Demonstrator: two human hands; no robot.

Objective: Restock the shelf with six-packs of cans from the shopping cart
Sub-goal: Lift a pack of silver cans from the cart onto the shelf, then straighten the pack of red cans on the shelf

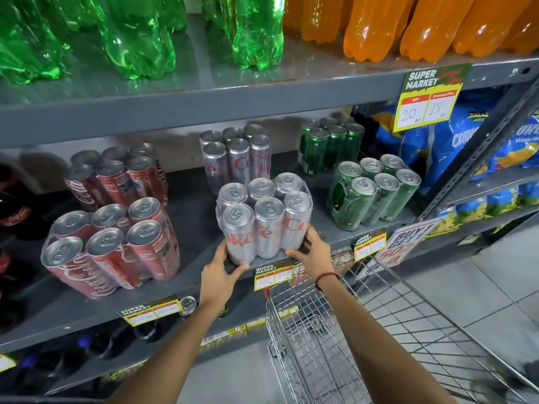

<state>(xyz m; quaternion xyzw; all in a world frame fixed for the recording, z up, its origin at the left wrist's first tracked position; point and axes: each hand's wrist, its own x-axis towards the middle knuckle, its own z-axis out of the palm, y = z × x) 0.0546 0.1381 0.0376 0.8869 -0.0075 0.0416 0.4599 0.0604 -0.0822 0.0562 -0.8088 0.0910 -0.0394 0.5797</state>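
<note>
A shrink-wrapped six-pack of silver cans [264, 217] stands at the front edge of the grey middle shelf [192, 217]. My left hand [220, 272] grips its lower left corner. My right hand [313, 252], with a red wrist thread, holds its lower right side. A second silver six-pack [236, 158] stands behind it. Two red six-packs [110, 246] [116, 176] sit to the left, and two green six-packs [376, 191] [332, 144] to the right. The wire shopping cart [335, 330] stands below my arms; its basket looks bare where visible.
Green bottles [131, 33] and orange bottles [408, 24] fill the top shelf. Blue snack bags [455, 147] hang on a rack at right. Yellow price tags [273, 277] line the shelf edges. Dark bottles [11, 211] stand at far left. A loose can [187, 305] sits on the lower shelf.
</note>
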